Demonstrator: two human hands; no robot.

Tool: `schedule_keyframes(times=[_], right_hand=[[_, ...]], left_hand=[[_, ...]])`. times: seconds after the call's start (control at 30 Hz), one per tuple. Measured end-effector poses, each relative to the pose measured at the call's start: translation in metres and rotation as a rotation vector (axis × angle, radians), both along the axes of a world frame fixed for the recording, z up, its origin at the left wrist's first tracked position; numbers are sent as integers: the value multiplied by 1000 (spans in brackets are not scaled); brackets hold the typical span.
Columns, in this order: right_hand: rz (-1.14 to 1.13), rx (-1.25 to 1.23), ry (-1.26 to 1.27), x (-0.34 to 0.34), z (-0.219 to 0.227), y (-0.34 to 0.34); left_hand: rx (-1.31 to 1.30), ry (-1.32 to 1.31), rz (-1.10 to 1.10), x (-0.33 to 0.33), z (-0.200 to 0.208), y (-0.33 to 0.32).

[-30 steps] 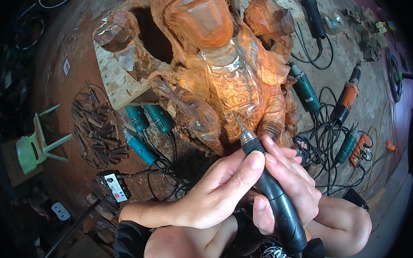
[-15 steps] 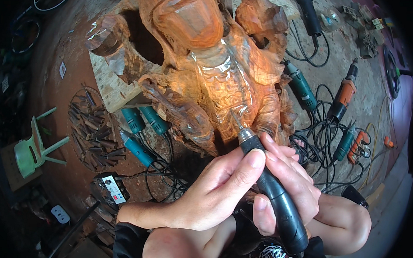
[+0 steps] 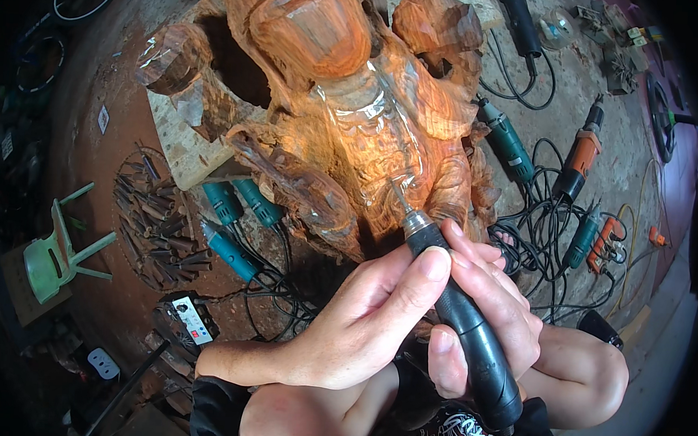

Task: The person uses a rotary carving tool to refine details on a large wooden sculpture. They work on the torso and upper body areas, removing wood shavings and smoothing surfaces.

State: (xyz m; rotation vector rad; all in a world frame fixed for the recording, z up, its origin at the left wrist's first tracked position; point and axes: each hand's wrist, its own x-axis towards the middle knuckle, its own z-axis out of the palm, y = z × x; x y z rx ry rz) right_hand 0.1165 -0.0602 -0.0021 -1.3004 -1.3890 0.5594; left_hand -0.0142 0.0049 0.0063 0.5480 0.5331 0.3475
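Relative to the earlier frames, the grip is unchanged; the carving [image 3: 353, 139] sits slightly farther left in view. The left hand [image 3: 359, 317] and right hand [image 3: 506, 305] both grasp the tool [image 3: 473, 335], its bit [image 3: 399, 195] at the carving's lower front; contact is unclear. Teal grinders [image 3: 234, 253], tangled cables [image 3: 531, 227] and dark rods [image 3: 155, 227] lie around; the hands obscure the carving's near edge

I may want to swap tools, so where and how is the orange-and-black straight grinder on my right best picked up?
Likely by the orange mid-body of the straight grinder, right hand from above and its right: that part is thick, the narrow spindle end points away from you, and black cables crowd its near end and left.
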Motion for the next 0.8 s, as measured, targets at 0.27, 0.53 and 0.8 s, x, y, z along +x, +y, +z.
schedule_keyframes(times=[0.27,0.53,0.8], right_hand=[[-58,7,-13,-3,0,-2],[-8,-9,-22,-1,0,-2],[1,12,-5,2,-3,-2]], left_hand=[[30,8,-35,2,1,4],[3,-14,9,-1,-2,-2],[-3,-7,-6,1,0,-1]])
